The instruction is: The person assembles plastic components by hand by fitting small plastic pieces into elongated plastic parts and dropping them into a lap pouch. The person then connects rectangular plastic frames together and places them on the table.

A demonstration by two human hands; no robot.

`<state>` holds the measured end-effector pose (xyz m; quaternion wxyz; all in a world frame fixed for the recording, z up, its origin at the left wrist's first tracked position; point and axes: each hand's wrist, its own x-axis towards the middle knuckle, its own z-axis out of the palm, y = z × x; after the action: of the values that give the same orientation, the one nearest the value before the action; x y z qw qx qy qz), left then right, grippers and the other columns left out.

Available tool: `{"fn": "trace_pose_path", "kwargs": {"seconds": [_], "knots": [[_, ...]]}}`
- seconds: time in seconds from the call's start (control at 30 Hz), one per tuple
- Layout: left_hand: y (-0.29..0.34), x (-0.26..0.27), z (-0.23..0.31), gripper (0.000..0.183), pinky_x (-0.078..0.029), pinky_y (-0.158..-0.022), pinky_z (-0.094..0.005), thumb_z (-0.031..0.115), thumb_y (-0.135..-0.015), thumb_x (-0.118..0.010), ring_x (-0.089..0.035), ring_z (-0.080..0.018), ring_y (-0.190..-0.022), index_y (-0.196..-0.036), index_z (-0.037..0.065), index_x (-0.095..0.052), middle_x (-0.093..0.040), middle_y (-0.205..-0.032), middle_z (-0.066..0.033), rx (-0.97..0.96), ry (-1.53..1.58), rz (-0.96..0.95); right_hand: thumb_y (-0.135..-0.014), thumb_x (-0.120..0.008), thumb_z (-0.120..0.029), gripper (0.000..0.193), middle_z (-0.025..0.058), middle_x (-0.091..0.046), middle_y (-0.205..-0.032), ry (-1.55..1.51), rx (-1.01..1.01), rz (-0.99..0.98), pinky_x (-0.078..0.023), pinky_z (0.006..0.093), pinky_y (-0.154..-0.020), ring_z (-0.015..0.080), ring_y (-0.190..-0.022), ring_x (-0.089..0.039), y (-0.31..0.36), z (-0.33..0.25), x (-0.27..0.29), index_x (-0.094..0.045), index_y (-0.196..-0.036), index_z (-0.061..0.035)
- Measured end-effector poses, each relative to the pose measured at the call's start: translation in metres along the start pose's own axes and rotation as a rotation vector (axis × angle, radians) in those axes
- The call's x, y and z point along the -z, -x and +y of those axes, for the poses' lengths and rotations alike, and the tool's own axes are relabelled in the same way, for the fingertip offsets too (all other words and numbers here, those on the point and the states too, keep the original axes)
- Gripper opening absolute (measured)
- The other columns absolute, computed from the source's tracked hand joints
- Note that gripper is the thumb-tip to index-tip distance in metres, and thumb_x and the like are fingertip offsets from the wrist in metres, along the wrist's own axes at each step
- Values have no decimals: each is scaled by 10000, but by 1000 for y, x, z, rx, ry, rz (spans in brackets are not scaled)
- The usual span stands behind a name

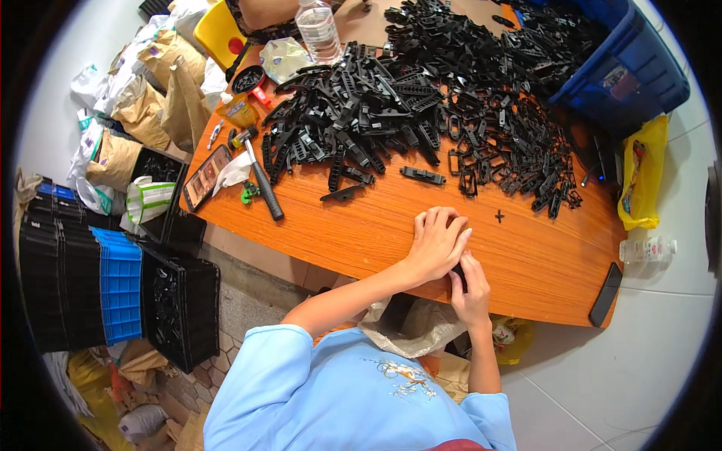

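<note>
My left hand and my right hand meet over the table's near edge, fingers bent and closed. Between them a dark bit of a black plastic part shows; most of it is hidden by my fingers. Just beyond my left hand lies a single long black plastic clip. A small black cross-shaped piece rests to the right. Farther back spreads a big heap of long black plastic parts, and beside it a pile of smaller black frames. Below the table edge, an open woven sack hangs near my lap.
On the left of the table are a hammer, a phone, a green piece and a glue bottle. A blue bin stands at back right, a dark phone at the right edge. Black crates stand left.
</note>
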<state>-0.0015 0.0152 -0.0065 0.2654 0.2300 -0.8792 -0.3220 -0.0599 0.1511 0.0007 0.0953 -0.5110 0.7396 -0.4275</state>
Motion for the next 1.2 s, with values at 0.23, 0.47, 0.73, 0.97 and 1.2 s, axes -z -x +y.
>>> {"fn": "trace_pose_path", "kwargs": {"seconds": [0.23,0.47,0.73,0.97,1.2], "knots": [[1,-2,6,272,-264,-946,-441,226,-925,-506,-416,-261,-1106,-1131,68,-587,-501,-1122,-89,-2,-42,-24,-802,-626,20,410,199,-567,-1240,176,98,-36,-391,477,-1040,351,-1201,-524,-3,2,9,-554,-1205,40],[-3,-3,8,338,-217,-994,-443,231,-937,-461,-341,-264,-1223,-1245,116,-540,-433,-1273,-94,52,-155,-141,-815,-632,-11,424,199,-572,-1230,220,84,-32,-402,479,-1033,355,-1200,-523,1,6,9,-533,-1224,45],[4,-9,1,407,-224,-982,-458,194,-866,-536,-326,-265,-1281,-1267,123,-544,-405,-1385,-114,-46,-248,-69,-816,-650,-65,380,149,-599,-1190,286,142,11,-423,459,-1015,304,-1177,-551,2,5,7,-565,-1175,27],[3,-5,3,409,-229,-988,-448,182,-856,-532,-333,-270,-1280,-1261,121,-548,-407,-1385,-113,-41,-242,-75,-801,-645,-35,396,174,-597,-1188,269,165,11,-425,478,-1012,345,-1173,-548,0,3,7,-562,-1182,33],[3,-6,3,442,-207,-1047,-466,164,-827,-544,-336,-298,-1289,-1266,109,-539,-425,-1368,-134,-76,-281,-70,-804,-651,-69,395,138,-588,-1230,298,130,8,-413,459,-1024,326,-1204,-531,2,6,7,-573,-1181,22]]}}
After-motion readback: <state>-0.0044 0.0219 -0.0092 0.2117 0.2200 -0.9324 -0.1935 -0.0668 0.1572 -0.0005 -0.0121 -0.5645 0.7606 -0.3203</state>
